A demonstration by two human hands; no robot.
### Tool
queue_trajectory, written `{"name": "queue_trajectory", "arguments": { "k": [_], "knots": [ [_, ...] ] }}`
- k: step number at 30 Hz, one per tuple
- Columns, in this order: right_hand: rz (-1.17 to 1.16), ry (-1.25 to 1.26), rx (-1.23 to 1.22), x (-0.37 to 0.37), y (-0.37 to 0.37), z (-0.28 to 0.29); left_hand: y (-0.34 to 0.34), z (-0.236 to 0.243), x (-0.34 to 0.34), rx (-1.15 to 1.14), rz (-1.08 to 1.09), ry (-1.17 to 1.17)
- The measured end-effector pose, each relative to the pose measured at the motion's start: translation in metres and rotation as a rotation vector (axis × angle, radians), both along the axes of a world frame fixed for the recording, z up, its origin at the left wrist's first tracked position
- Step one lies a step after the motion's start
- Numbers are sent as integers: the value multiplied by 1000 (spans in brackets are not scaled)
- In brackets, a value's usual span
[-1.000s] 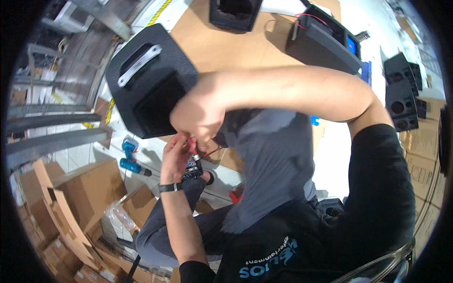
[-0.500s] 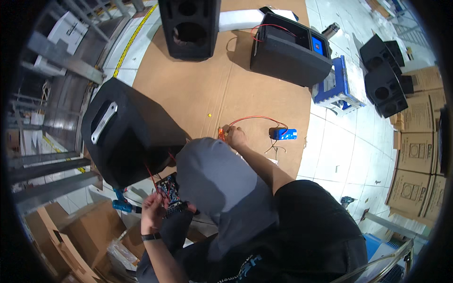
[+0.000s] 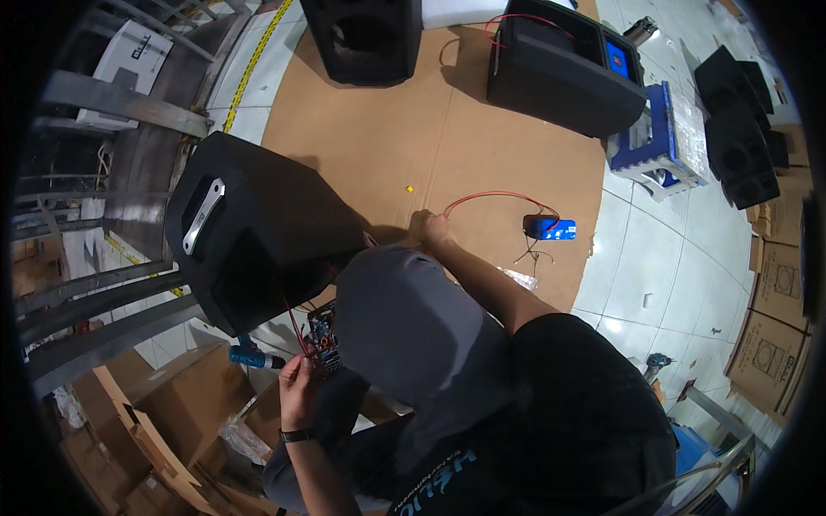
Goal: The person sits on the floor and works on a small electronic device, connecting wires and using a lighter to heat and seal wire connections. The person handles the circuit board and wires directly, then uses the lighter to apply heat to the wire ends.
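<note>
My left hand [image 3: 298, 383], with a dark band at the wrist, pinches a thin red wire [image 3: 298, 331] beside a circuit board [image 3: 322, 337] crowded with components. That wire leads up to a black speaker cabinet [image 3: 258, 228] lying on the left, with a silver handle. My right hand [image 3: 436, 230] is closed at the end of a red cable [image 3: 495, 194] over the cardboard sheet [image 3: 361, 142]. The cable curves right to a blue battery pack [image 3: 555, 229]. A grey cap [image 3: 409, 314] hides part of the board and what lies below it.
Another black cabinet [image 3: 564, 82] with a blue panel leans by a blue-and-white step stool [image 3: 658, 142]. A further cabinet [image 3: 366, 43] stands at the back. Cordless drills [image 3: 255, 356] lie at left and right. Cardboard boxes [image 3: 774, 301] line the right; an opened carton [image 3: 176, 404] is lower left.
The whole view has shifted, so things sit further right and higher. My right hand has moved slightly left over the cardboard, and the orange piece beside it is now out of sight.
</note>
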State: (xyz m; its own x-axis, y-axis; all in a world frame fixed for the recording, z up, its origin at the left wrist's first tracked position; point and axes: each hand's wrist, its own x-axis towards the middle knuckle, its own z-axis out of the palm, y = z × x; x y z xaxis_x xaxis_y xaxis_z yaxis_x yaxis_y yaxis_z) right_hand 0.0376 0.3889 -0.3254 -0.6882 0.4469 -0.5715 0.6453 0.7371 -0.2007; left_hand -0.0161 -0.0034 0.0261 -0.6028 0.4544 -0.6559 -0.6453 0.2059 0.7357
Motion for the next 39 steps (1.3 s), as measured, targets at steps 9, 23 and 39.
{"name": "queue_trajectory", "arguments": {
  "k": [9,23,39],
  "knots": [
    [-208,29,-93,35,-14,27,12,-1,-4,95,27,37],
    [-577,898,-762,48,79,232,37,1,-27,480,31,-261],
    [176,470,-1167,-51,-83,505,20,25,-9,160,104,16]
  ]
}}
